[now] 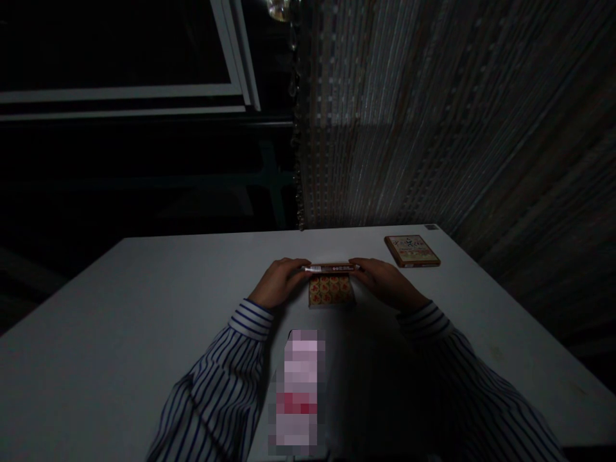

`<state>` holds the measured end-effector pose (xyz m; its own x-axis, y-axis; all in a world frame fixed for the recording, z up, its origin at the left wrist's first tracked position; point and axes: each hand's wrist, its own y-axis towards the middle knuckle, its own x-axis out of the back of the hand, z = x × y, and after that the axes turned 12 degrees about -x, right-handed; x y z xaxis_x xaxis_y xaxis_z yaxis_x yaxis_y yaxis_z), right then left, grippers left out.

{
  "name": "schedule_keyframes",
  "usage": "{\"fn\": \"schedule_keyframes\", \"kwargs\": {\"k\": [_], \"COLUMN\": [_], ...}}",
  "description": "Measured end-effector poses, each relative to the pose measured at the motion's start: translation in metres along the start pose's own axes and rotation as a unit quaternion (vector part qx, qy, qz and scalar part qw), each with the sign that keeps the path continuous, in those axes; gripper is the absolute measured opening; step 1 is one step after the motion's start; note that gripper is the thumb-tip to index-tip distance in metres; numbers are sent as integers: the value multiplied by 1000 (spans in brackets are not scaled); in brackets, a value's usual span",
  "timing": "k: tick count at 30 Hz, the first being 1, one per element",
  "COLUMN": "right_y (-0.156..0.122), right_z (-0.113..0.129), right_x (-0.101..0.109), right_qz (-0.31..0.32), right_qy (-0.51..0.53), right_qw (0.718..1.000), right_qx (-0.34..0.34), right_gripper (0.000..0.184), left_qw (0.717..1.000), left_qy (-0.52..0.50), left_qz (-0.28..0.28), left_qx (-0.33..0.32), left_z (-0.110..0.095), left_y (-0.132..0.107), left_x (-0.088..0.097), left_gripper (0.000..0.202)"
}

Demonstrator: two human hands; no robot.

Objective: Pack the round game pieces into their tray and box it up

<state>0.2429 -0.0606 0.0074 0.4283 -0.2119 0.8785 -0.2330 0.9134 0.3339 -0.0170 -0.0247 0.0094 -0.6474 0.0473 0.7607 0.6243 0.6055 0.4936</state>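
My left hand (280, 281) and my right hand (389, 283) are closed on opposite ends of a flat reddish-brown box lid (332, 267), tilted so that its narrow printed edge faces me. A white label shows at the left of that edge. Just below and in front of it lies a small open box (308, 301) on the table. Several round tan pieces (330, 289) with red marks lie in rows inside. The dim light hides their finer detail.
On the white table (168, 308), a flat brown printed box (412, 250) lies at the back right. A blurred-out pinkish object (301, 385) is close to me between my forearms. A string curtain (366, 128) hangs behind the table, beside a dark window (120, 45).
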Motion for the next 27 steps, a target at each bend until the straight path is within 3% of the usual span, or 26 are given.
{"fn": "schedule_keyframes", "kwargs": {"k": [27], "right_y": [-10], "right_z": [-1], "right_x": [-5], "right_qz": [31], "right_qy": [-31], "right_qw": [999], "right_qx": [1], "right_gripper": [32], "left_qw": [999], "left_qy": [8], "left_qz": [23], "left_qx": [-36], "left_z": [-9], "left_y": [-6], "left_x": [0], "left_gripper": [26]}}
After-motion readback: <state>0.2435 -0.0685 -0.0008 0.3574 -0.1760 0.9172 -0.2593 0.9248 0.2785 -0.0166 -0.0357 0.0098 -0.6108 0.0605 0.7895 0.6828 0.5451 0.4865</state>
